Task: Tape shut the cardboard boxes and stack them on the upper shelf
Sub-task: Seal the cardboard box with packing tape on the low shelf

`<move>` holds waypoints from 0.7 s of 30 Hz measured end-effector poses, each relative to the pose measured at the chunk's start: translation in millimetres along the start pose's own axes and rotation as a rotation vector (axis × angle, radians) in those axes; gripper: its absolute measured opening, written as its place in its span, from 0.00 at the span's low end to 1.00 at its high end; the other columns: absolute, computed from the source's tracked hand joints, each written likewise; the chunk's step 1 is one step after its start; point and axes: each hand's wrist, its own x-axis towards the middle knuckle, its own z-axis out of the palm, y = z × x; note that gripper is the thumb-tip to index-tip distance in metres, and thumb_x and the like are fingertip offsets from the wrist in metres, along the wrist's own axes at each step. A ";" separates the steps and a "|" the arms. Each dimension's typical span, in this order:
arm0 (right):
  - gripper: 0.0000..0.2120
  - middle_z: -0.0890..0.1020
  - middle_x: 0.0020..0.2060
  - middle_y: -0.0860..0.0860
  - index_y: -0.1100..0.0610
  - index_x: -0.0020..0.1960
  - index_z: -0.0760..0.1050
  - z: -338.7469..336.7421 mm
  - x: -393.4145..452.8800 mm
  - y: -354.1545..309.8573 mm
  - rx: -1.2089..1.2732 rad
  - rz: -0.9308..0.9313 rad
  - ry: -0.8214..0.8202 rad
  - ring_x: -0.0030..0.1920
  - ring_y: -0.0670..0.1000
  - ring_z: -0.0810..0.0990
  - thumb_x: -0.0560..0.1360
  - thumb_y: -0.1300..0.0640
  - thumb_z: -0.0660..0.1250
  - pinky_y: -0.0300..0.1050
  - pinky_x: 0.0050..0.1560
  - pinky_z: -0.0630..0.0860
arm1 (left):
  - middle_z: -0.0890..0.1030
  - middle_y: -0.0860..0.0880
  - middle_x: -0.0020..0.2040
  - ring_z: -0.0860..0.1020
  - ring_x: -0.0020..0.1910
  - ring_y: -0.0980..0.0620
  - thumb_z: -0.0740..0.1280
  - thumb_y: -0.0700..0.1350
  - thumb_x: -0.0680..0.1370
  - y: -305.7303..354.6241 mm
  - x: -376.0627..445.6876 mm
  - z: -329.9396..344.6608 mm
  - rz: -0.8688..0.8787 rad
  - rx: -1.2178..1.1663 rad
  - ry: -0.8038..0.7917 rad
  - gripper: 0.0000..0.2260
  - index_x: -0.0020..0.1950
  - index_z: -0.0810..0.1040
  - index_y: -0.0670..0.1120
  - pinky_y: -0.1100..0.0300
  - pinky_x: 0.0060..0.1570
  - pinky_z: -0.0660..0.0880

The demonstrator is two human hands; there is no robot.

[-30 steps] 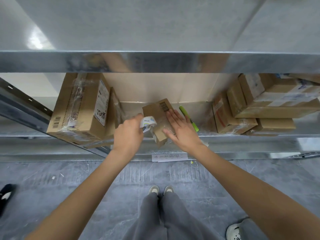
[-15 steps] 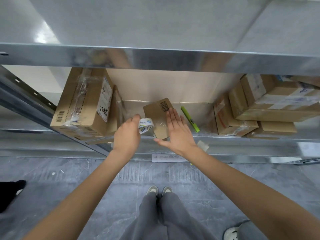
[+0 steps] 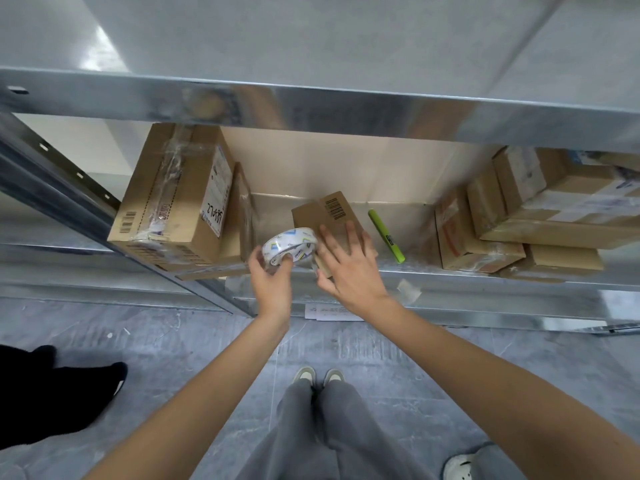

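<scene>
Cardboard box [image 3: 329,220] lies just beyond your flat, spread right hand [image 3: 349,268], long axis running away from you; your left hand [image 3: 273,282] grasps the tape roll [image 3: 290,245] touching the box's left side.

One tape roll [image 3: 290,247], one green marker [image 3: 386,236], two hands, several cardboard boxes, exact count unclear

bare forearms, grey trousers [image 3: 332,434], pale sneakers [image 3: 318,375]
</scene>
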 end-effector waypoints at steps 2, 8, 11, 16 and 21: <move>0.30 0.64 0.76 0.51 0.51 0.76 0.63 1.2 -0.6 1.6 0.028 0.007 -0.016 0.73 0.69 0.60 0.77 0.39 0.55 0.68 0.71 0.58 | 0.77 0.46 0.64 0.74 0.67 0.47 0.68 0.46 0.79 -3.2 3.4 9.0 -0.294 -0.168 -0.092 0.17 0.67 0.73 0.45 0.54 0.66 0.70; 0.35 0.57 0.78 0.46 0.46 0.78 0.57 1.1 3.2 -0.6 0.102 0.100 -0.087 0.76 0.67 0.51 0.75 0.33 0.57 0.72 0.70 0.51 | 0.76 0.47 0.57 0.74 0.52 0.47 0.58 0.53 0.83 -4.4 15.4 32.2 -0.488 -0.355 -0.201 0.17 0.67 0.73 0.45 0.45 0.68 0.70; 0.30 0.64 0.76 0.47 0.48 0.76 0.63 -2.5 4.4 -1.6 0.152 0.127 -0.033 0.76 0.66 0.56 0.76 0.39 0.61 0.69 0.67 0.59 | 0.80 0.46 0.55 0.78 0.51 0.44 0.60 0.53 0.83 -10.1 15.3 25.5 -0.429 -0.320 -0.207 0.12 0.59 0.77 0.48 0.44 0.62 0.73; 0.29 0.65 0.75 0.46 0.47 0.76 0.64 -3.7 3.1 7.2 0.277 0.138 0.039 0.76 0.63 0.56 0.77 0.42 0.63 0.67 0.68 0.57 | 0.80 0.45 0.55 0.81 0.56 0.43 0.59 0.55 0.83 -23.4 15.6 13.8 -0.438 -0.346 -0.142 0.13 0.58 0.74 0.46 0.50 0.54 0.77; 0.29 0.65 0.75 0.44 0.45 0.76 0.63 -7.5 -3.2 14.7 0.525 0.262 0.096 0.77 0.59 0.55 0.76 0.42 0.62 0.64 0.70 0.56 | 0.83 0.46 0.54 0.81 0.53 0.49 0.61 0.56 0.82 -16.9 13.0 29.0 -0.373 -0.216 -0.213 0.17 0.58 0.79 0.44 0.54 0.55 0.75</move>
